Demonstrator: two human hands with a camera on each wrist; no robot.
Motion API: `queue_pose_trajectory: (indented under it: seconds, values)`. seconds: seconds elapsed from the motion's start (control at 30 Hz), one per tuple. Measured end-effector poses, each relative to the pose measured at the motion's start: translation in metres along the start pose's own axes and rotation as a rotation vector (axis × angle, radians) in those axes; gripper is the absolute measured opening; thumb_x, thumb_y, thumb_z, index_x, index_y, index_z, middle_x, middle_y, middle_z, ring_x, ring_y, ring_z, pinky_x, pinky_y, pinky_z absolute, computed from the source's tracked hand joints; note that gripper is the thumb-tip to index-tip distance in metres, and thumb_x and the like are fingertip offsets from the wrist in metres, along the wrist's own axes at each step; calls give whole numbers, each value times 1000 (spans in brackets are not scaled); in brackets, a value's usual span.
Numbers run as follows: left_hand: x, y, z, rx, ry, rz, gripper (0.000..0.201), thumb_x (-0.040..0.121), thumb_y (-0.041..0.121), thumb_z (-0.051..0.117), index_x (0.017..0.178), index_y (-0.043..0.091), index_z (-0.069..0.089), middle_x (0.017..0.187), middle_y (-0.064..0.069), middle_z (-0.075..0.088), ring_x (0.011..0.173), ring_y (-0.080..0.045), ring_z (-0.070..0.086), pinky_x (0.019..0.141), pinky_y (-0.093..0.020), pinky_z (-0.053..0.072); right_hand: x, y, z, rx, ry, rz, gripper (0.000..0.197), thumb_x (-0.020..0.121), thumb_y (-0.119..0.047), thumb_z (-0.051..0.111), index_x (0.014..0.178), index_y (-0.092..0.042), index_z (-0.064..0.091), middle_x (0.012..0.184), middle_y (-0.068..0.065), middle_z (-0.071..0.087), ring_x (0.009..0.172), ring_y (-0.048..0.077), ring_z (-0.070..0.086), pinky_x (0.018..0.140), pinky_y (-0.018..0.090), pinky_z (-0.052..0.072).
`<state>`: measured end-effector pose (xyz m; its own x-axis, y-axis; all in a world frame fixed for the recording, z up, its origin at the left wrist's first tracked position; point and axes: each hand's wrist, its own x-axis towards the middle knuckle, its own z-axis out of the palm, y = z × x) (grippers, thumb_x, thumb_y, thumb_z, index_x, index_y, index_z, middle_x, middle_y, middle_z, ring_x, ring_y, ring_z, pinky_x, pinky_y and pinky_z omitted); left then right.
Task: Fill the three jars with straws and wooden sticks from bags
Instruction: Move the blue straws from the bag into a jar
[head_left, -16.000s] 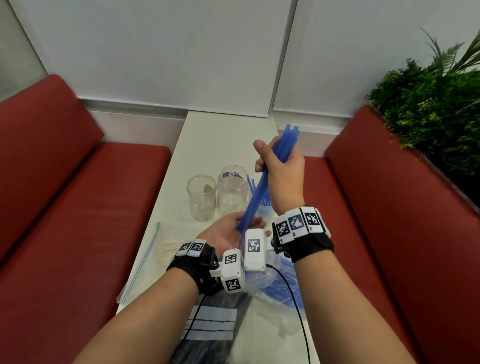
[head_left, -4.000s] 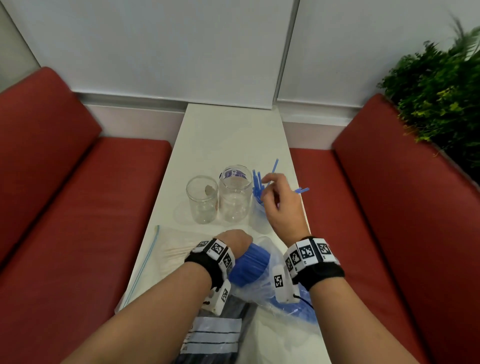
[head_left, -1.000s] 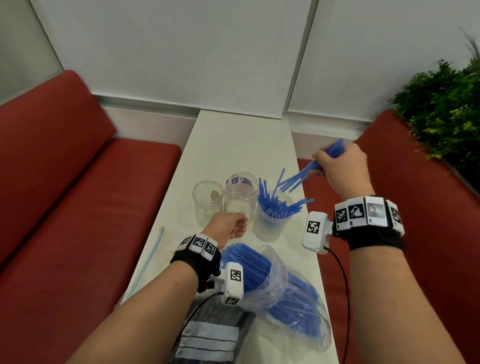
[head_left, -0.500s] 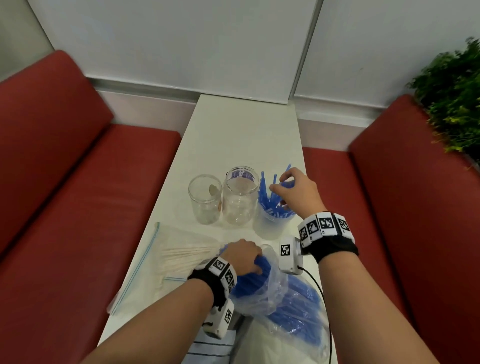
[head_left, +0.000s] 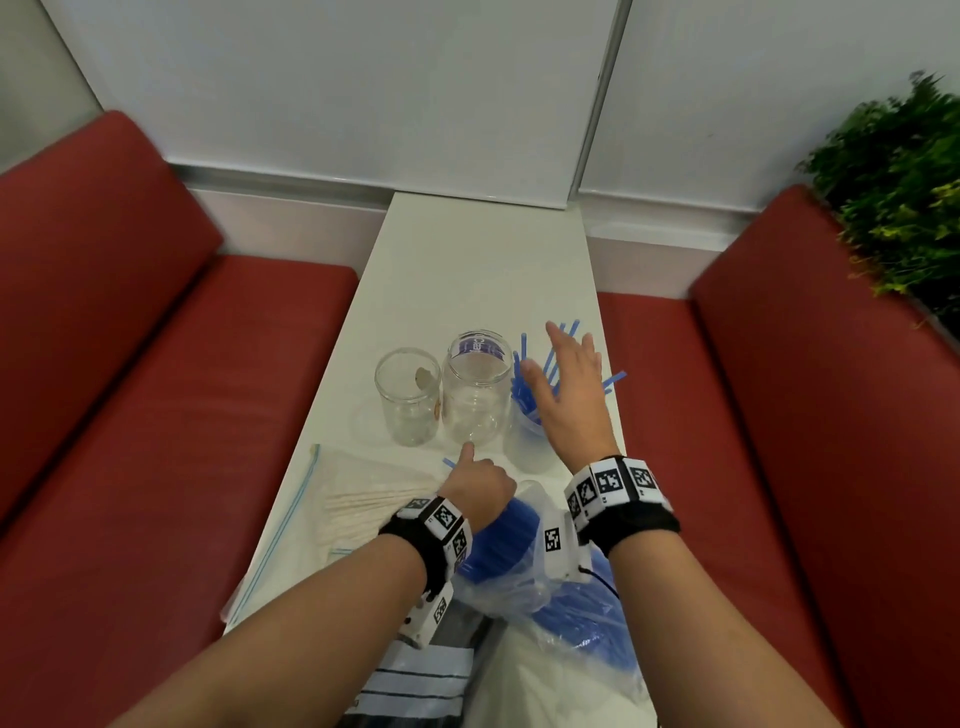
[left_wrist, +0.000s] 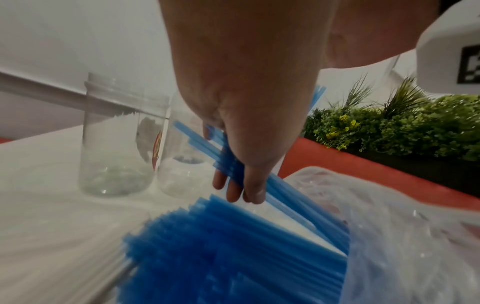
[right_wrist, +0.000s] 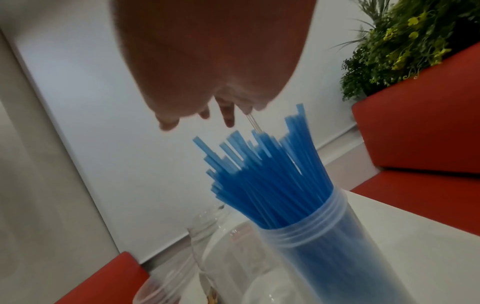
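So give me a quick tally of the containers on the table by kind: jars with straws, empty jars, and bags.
Jars with blue straws: 1
Empty jars: 2
Bags: 3, the bag of wooden sticks, the bag of blue straws, and a dark bag at the near edge
Total: 6

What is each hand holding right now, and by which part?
Left hand grips a few blue straws near their free ends; right hand holds nothing.

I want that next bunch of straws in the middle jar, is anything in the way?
Nothing visible. The left hand grips the straws just in front of the middle jar, whose mouth is open and empty.
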<state>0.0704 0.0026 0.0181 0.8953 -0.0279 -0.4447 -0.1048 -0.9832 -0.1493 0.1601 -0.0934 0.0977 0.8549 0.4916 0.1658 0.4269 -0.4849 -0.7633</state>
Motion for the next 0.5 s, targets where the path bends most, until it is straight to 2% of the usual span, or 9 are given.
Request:
queue_pose_trajectory:
  seconds: [0.03,0.1,0.17,0.2,0.3,0.4,0.43,0.47,0.5]
  values:
    - [-3,-3,-7,-5,-37,-10,22,102,18,45,115,16,63,113,-1,66,111,-22,57,113,-52,15,-5,-7,-5,70,107,-65,47,107,-38,47,150,-21,46,155,1,46,152,22,27,123,45,28]
    - [-9,-7,-20,-31,-140,-28,24,102,20,45,119,16,62,118,-2,65,114,-22,57,113,-52,13,-10,-18,-15,213,218,-119,27,104,-18,49,123,-19,68,119,-4,71,119,15,62,102,38,51]
    - [-17,-12,-32,-39,-190,-50,25,102,18,45,120,14,62,122,-3,64,115,-22,57,112,-49,18,-18,-27,-18,445,103,-52,31,97,-2,46,100,-15,73,86,-2,74,85,15,71,81,32,59]
    - [-23,-14,-38,-37,-206,-71,24,102,16,45,120,13,61,123,-3,63,116,-23,56,111,-48,22,-23,-27,-16,528,-1,-3,34,95,4,43,96,-13,72,81,2,73,79,17,70,76,30,59]
    - [-44,-20,-59,-15,-181,-105,27,102,12,42,122,10,60,129,-5,60,123,-25,53,107,-45,30,-41,-13,-1,400,-352,108,39,89,12,48,114,-12,66,103,11,73,98,19,68,88,30,54]
    - [-59,-29,-80,41,-44,-84,35,103,15,38,128,4,59,136,-12,56,129,-27,49,101,-30,38,-60,0,26,75,-660,113,60,86,-5,73,141,-12,51,134,5,63,124,16,58,106,32,46]
    - [-66,-30,-88,83,-19,-82,36,102,15,38,130,2,58,137,-13,56,129,-27,49,90,-18,41,-64,2,36,44,-673,123,59,84,-11,78,137,-13,54,131,2,64,121,13,59,106,34,47]
    - [-71,-30,-97,80,5,-91,35,101,14,41,129,1,58,135,-13,57,127,-26,51,78,-11,40,-68,2,44,29,-628,122,45,84,-17,80,125,-16,62,118,-2,69,110,7,63,99,33,49]
    - [-80,-30,-108,124,13,-63,31,100,13,45,125,3,61,129,-11,60,123,-26,55,76,-10,40,-71,-2,49,32,-559,119,21,87,-19,77,105,-21,67,97,-8,72,91,-2,65,87,30,51]
